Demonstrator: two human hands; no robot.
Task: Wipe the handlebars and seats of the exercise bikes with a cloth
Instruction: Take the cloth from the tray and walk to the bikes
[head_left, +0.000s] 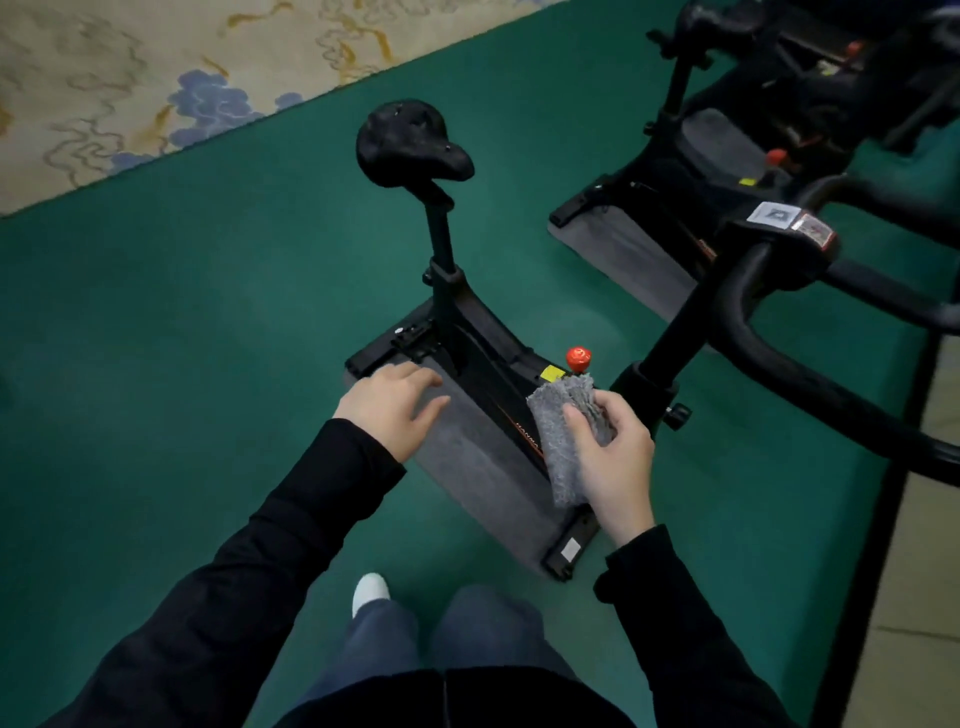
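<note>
Two hands, right hand gripping grey cloth, left hand fingers spread, empty.

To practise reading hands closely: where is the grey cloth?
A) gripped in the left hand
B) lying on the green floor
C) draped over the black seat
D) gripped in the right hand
D: the right hand curls round the grey cloth, while the left hand is open and empty.

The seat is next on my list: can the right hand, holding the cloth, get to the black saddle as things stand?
Probably yes. The right hand grips the grey cloth, and only open space lies between it and the saddle, though it may need a forward lean.
</note>
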